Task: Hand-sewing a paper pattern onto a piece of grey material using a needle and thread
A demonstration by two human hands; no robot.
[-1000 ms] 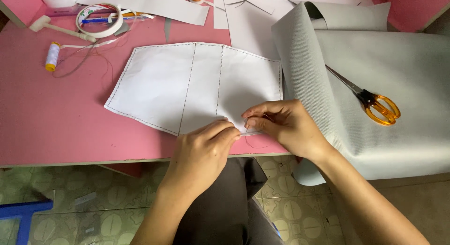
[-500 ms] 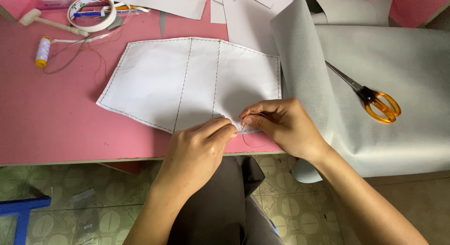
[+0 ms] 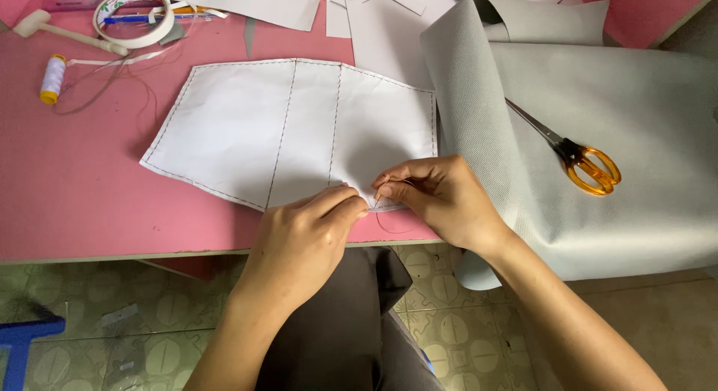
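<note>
Hands unmoved, left hand [image 3: 303, 238], right hand [image 3: 441, 196] pinching stitched white panel [image 3: 292, 129] edge

Bare forearms, no sleeves; left hand [image 3: 303, 238], right hand [image 3: 441, 200] ringless; dark brown trousers

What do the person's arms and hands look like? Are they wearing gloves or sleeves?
No gloves and no sleeves show. The left hand and right hand are bare, and both forearms are uncovered to the picture's bottom edge. I see no rings, watch or bracelet. The nails look short and plain.
</note>
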